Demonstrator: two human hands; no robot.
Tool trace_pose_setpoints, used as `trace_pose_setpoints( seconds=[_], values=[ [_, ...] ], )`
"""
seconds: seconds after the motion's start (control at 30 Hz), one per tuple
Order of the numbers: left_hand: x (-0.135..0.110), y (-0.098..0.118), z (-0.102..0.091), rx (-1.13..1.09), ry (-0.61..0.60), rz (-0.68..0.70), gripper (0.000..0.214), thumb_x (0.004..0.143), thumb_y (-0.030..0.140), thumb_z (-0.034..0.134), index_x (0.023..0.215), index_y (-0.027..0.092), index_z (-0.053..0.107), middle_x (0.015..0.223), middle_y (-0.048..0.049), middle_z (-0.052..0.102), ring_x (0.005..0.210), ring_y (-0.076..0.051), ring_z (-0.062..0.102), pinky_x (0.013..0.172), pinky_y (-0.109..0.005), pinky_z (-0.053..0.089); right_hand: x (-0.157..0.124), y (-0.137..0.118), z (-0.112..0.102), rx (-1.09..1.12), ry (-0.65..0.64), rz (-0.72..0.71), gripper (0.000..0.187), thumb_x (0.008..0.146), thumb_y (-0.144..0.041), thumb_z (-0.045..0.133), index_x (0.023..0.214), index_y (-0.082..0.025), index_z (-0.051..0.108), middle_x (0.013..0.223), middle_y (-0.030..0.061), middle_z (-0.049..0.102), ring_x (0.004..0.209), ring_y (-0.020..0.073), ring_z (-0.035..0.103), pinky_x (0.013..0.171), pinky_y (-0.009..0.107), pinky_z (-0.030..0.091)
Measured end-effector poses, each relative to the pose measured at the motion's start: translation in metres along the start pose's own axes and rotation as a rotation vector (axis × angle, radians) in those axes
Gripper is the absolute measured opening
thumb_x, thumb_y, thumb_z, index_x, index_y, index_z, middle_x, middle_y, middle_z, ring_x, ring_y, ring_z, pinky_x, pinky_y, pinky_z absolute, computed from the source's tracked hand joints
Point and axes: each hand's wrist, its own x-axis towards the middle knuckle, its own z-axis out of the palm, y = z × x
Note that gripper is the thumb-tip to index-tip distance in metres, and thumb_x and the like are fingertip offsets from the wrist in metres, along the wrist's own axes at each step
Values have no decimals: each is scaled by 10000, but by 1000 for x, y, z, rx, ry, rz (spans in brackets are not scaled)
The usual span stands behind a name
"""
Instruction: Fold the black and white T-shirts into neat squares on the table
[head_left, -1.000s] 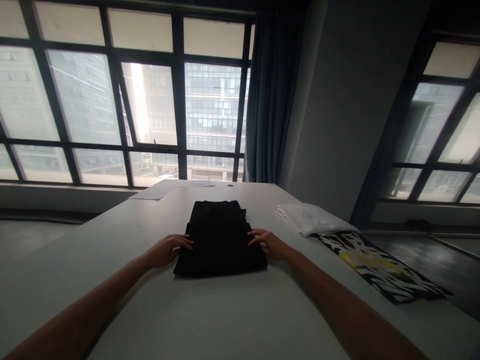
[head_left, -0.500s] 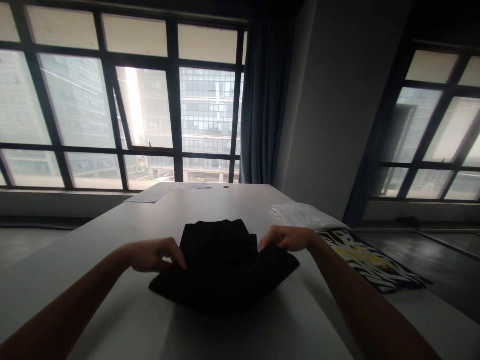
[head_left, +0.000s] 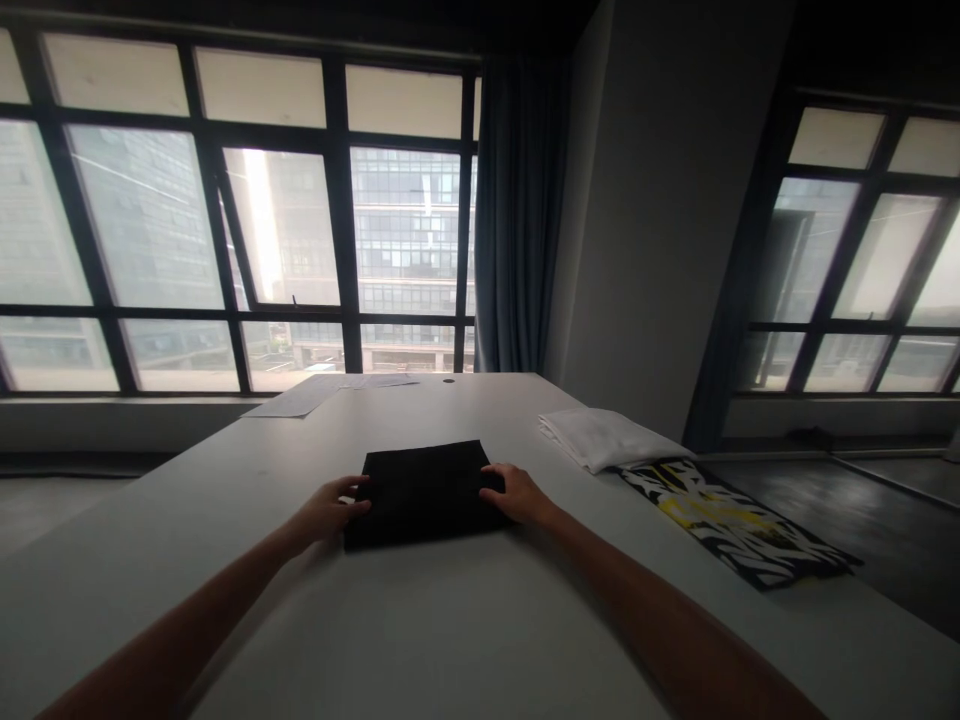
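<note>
A folded black garment [head_left: 427, 495] lies as a compact rectangle on the white table in front of me; its exact kind cannot be made out. On its left edge, my left hand [head_left: 334, 510] grips the cloth, with fingertips on the top and the fingers slightly apart. My right hand [head_left: 517, 493] holds the opposite edge, its fingers and thumb bent onto the fabric. The undersides of both edges are hidden.
To the right lie a folded white cloth [head_left: 607, 438] and a black, white and yellow patterned cloth [head_left: 735, 520] along the edge of the white table [head_left: 420, 640]. Paper sheets [head_left: 296, 400] rest at the far left. Windows and a blue curtain [head_left: 514, 220] stand beyond.
The near part of the black garment, raised between my hands before, is now folded over and down flat. Both hands have shifted from the lifted flap to the bundle's sides.
</note>
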Motion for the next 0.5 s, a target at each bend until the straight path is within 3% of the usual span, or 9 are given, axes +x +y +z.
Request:
trace_pose_setpoints(
  seconds=[0.13, 0.2, 0.27, 0.33, 0.4, 0.5],
  values=[
    [-3, 9, 1, 271, 88, 81, 620, 749, 386, 629, 1321, 151, 586, 1249, -119, 660, 888, -228, 678, 838, -349, 536, -1, -7, 2, -103, 80, -48, 401, 810, -188, 637, 1203, -115, 670, 1214, 141, 633, 1137, 233, 587, 1028, 312, 415],
    [-9, 16, 4, 484, 167, 126, 529, 793, 338, 569, 1289, 160, 617, 1276, -122, 645, 973, -254, 672, 880, -372, 533, -5, -14, 5, -237, 87, -24, 382, 839, -171, 590, 1208, -110, 669, 1221, 161, 621, 1123, 254, 587, 1005, 345, 426],
    [-17, 23, 13, 665, 278, 267, 449, 855, 322, 498, 1256, 180, 644, 1345, -118, 608, 1135, -286, 615, 965, -418, 499, -10, -24, 10, -385, 118, -31, 393, 877, -156, 516, 1244, -119, 652, 1274, 181, 596, 1168, 291, 556, 1019, 409, 399],
    [-24, 31, 28, 745, 338, 455, 433, 936, 343, 398, 1275, 208, 631, 1405, -90, 576, 1263, -281, 537, 1049, -454, 441, -16, -37, 17, -446, 169, -128, 431, 924, -177, 444, 1327, -149, 596, 1375, 165, 546, 1274, 295, 478, 1087, 447, 320],
    [-27, 35, 47, 764, 274, 586, 479, 990, 386, 303, 1354, 223, 567, 1467, -61, 521, 1349, -249, 463, 1127, -461, 363, -19, -47, 26, -411, 156, -276, 468, 972, -275, 402, 1421, -189, 502, 1486, 112, 457, 1383, 258, 365, 1161, 437, 209],
    [-26, 32, 71, 799, 61, 589, 546, 1001, 441, 259, 1466, 214, 432, 1554, -48, 388, 1447, -229, 320, 1189, -459, 257, -19, -52, 39, -337, -30, -351, 536, 1002, -455, 330, 1491, -248, 397, 1562, 51, 354, 1458, 230, 242, 1194, 452, 123]
  ],
)
